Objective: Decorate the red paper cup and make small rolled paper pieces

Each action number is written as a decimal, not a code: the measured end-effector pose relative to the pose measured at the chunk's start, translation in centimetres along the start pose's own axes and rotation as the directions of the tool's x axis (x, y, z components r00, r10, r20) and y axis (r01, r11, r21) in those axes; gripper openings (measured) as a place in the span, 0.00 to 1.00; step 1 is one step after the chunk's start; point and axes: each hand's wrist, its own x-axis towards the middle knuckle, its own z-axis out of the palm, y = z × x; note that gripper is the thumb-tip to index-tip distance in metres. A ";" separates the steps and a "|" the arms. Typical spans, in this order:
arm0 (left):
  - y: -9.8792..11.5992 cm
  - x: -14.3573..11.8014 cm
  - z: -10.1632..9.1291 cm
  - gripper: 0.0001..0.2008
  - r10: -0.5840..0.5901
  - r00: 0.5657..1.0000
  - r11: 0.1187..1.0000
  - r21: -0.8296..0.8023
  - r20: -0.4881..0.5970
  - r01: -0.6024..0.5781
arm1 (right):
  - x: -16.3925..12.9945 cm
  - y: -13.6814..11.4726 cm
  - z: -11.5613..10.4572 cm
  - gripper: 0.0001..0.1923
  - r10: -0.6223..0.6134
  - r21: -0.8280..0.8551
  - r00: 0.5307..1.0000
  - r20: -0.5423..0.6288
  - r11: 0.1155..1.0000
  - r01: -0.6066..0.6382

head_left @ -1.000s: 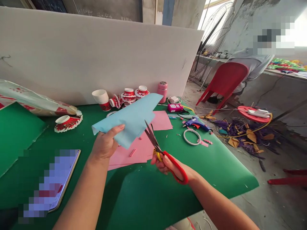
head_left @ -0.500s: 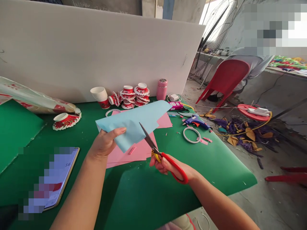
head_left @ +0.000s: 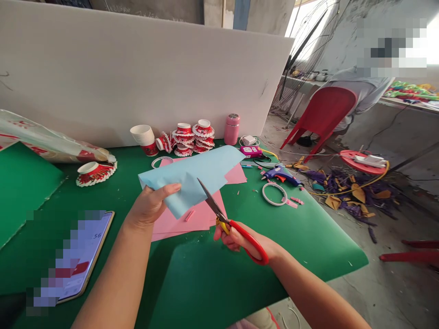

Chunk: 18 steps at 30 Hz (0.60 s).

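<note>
My left hand (head_left: pixel 152 203) grips a folded sheet of light blue paper (head_left: pixel 195 178) by its left end, thumb on top and the other fingers hidden beneath. In my right hand (head_left: pixel 245 240) is a pair of scissors (head_left: pixel 248 242) with red and yellow handles, my fingers in the loops. Their blades point up and left, over the lower right edge of the blue paper. Whether the blades are cutting into it I cannot tell. Below the blue paper lie pink paper sheets (head_left: pixel 214 210) on the green table, with a small pink strip (head_left: pixel 190 215) on them.
A phone (head_left: pixel 87 256) lies at left. Behind stand paper cups (head_left: pixel 142 137), frilled red-and-white cups (head_left: pixel 183 135) and a pink bottle (head_left: pixel 232 129). At right are a blue glue gun (head_left: pixel 281 175) and a tape roll (head_left: pixel 274 194). A person sits on a red chair (head_left: pixel 331 109).
The scissors have shifted very slightly, their tip a little to the left and lower. My left hand and the blue paper look almost the same.
</note>
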 end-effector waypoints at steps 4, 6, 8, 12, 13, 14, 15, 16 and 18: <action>-0.1 0.1 -0.3 0.17 0.002 1.000 1.000 0.017 -0.012 -0.001 | 0.1 0.3 0.0 0.28 -0.002 0.015 1.000 -0.010 1.000 0.002; -0.1 0.2 -0.5 0.17 0.004 1.000 1.000 0.028 -0.015 -0.003 | 0.1 0.5 0.0 0.27 -0.016 0.001 1.000 -0.016 1.000 0.016; -0.2 0.3 -0.6 0.17 0.005 1.000 0.999 0.043 -0.023 -0.004 | 0.1 0.7 0.0 0.27 -0.022 -0.025 1.000 -0.017 0.999 0.022; -0.2 0.3 -0.7 0.16 -0.009 1.000 0.997 0.077 -0.008 0.010 | 0.2 0.7 0.1 0.27 -0.022 -0.069 0.999 -0.037 0.997 0.019; -0.2 0.3 -0.7 0.16 -0.016 1.000 0.997 0.081 0.000 0.016 | 0.2 0.7 0.2 0.28 -0.023 -0.071 0.999 -0.047 0.997 0.020; -0.2 0.3 -0.7 0.16 -0.020 1.000 0.996 0.081 0.004 0.019 | 0.2 0.6 0.2 0.28 -0.025 -0.072 0.998 -0.056 0.997 0.021; -0.1 0.2 -0.7 0.16 -0.020 1.000 0.997 0.080 0.004 0.020 | 0.3 0.6 0.3 0.28 -0.027 -0.069 0.998 -0.063 0.997 0.023; -0.1 0.2 -0.7 0.17 -0.018 1.000 0.997 0.079 0.004 0.017 | 0.3 0.6 0.4 0.28 -0.028 -0.064 0.997 -0.068 0.998 0.024; -0.1 0.2 -0.7 0.16 -0.012 1.000 0.997 0.078 0.011 0.011 | 0.4 0.5 0.5 0.28 -0.032 -0.060 0.997 -0.073 0.998 0.027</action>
